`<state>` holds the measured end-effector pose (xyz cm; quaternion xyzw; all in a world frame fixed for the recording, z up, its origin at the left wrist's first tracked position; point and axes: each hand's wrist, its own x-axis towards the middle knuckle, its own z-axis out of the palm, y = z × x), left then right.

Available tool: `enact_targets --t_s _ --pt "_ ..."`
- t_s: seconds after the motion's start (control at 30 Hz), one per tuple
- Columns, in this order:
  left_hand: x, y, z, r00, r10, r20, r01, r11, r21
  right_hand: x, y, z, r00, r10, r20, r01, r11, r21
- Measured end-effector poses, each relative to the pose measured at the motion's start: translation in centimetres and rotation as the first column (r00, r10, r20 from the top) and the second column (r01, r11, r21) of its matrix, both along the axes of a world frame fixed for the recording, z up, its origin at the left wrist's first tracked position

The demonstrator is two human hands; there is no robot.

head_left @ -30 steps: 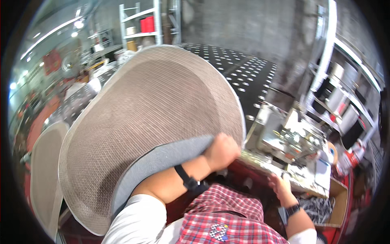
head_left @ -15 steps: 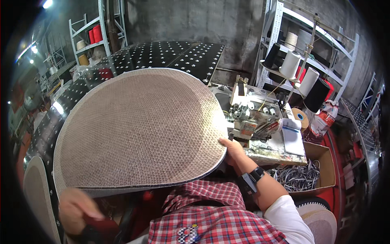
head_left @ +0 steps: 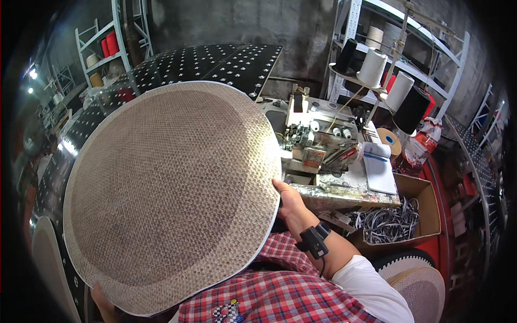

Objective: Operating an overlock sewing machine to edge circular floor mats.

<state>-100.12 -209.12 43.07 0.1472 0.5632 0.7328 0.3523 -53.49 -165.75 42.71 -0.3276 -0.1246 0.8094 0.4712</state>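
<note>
Beige woven mat (head_left: pixel 172 199) beside sewing machine (head_left: pixel 315 145), pale edging (head_left: pixel 279 161) looks done wherever visible, rest unclear. Right grip (head_left: pixel 291 201) pinching mat; left grip (head_left: pixel 100 299) mostly hidden, can't tell how closed.

red checked apron (head_left: pixel 280 296), white sleeve (head_left: pixel 371 288), black wristband (head_left: pixel 315 242)

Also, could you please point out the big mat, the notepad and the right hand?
Big mat (head_left: pixel 172 188): head view, middle of its woven face.
Notepad (head_left: pixel 381 175): head view, its white page.
Right hand (head_left: pixel 291 201): head view, near the thumb's base.
</note>
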Motion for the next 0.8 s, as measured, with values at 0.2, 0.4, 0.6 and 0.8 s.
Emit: enact_targets --t_s 0.2,0.4,0.6,0.8 --pt "-2.5 5.0 1.5 0.965 0.261 0.005 -0.257 0.956 -0.14 0.4 0.9 0.2 0.98 -0.159 -0.122 0.155 0.987 -0.044" --pt "-4.1 8.3 3.0 0.963 0.267 0.029 -0.258 0.951 -0.17 0.6 1.3 -0.9 0.966 -0.206 0.158 0.19 0.976 0.111" --pt "-3.7 10.2 2.0 0.968 0.245 0.059 -0.229 0.954 -0.192 0.7 -0.5 -1.6 0.919 -0.071 0.388 -0.018 0.975 0.222" --pt "-2.3 11.9 0.8 0.942 0.155 0.299 -0.149 0.988 -0.042 0.8 -1.7 -1.7 0.88 0.007 0.475 -0.114 0.974 0.198"
